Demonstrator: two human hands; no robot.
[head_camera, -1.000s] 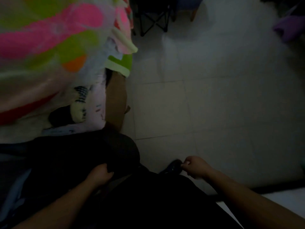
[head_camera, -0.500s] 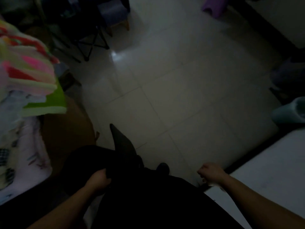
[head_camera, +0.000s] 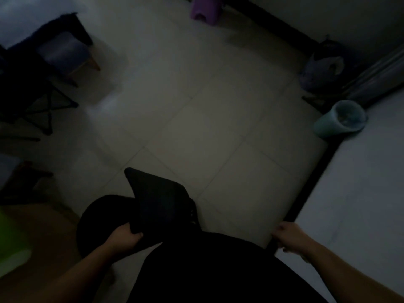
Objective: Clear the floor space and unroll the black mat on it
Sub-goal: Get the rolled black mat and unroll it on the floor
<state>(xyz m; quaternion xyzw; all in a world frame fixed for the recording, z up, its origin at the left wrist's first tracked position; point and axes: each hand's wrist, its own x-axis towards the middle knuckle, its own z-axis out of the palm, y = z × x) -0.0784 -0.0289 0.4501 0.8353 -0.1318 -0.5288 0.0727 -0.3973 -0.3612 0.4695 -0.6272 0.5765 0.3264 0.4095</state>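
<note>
My left hand grips the near edge of the black mat, fingers curled over it, my forearm reaching in from the near left. The mat is still mostly rolled: the dark roll sits low at my left, and a loose flap sticks up and away from me over the pale tiled floor. My right hand is out to the near right, fingers curled in, beside the dark edge of a pale raised surface; the dim light hides whether it holds anything, so I cannot tell. Far left stands a stool; a pale green bin sits at the right, and something purple lies at the far side.
</note>
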